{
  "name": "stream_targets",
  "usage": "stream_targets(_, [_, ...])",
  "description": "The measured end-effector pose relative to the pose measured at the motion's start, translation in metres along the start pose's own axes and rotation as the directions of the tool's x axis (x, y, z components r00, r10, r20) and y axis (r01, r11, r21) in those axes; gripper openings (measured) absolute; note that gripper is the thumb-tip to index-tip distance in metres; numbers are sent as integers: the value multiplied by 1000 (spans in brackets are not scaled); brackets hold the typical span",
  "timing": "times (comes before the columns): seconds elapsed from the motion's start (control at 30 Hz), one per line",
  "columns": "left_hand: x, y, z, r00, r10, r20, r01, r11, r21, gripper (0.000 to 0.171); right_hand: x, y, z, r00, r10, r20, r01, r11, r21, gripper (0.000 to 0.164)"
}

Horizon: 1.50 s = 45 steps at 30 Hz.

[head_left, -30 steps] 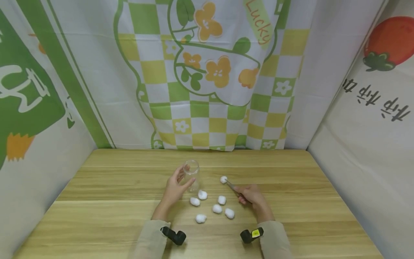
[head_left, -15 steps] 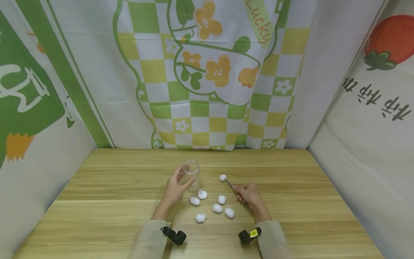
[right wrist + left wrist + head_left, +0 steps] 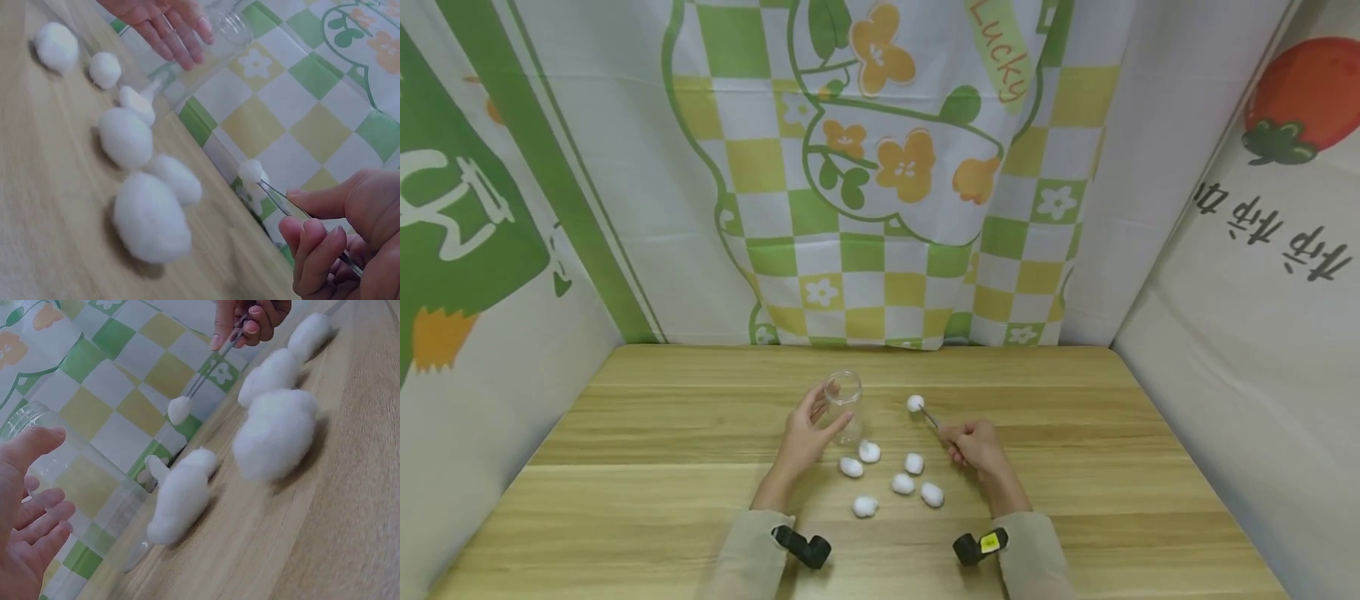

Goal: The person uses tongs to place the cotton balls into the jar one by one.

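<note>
A clear jar (image 3: 846,421) stands upright on the table, without a lid, its mouth facing up. My left hand (image 3: 807,435) holds its side, thumb on the near face and fingers round the far side. In my right hand (image 3: 977,447) is a pair of metal tweezers (image 3: 282,205), pinched between thumb and fingers. A white cotton ball (image 3: 251,170) is caught at the tweezers' tips, to the right of the jar. Several more cotton balls lie loose on the wood, among them one (image 3: 869,452) beside the jar's base and one (image 3: 865,506) nearest me.
The wooden table (image 3: 647,467) ends at a checkered curtain (image 3: 865,275) at the back, with printed cloth walls on both sides. Cotton balls (image 3: 903,483) lie between my two forearms. A black camera (image 3: 805,547) sits on each sleeve.
My right hand has shifted a little left and away from me, taking the tweezers and the cotton ball along. The left hand and jar keep their place.
</note>
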State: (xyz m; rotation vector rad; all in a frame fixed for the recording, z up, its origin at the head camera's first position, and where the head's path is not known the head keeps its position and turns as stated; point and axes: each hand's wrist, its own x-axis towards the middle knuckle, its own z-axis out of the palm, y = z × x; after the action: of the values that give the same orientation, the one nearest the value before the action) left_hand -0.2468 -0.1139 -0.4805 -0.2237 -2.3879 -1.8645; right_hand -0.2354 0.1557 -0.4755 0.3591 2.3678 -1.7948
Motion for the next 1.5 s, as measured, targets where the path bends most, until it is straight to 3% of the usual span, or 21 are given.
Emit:
stream_targets(0.27, [-1,0,0,1000,-8,-6,8,1000,8,70,-7,-11,2,1000,-28,5,28,999,-26,23])
stream_targets(0.83, [2,-5,2,1000,-12,-6,13,1000,28,69,-16,-30,8,999,-47,19,47,998,32,22])
stream_targets(1.5, [1,-4,0,1000,-19,-11,19,1000,15,69,-29,-49,22,991,-132,10,131,990,58,24])
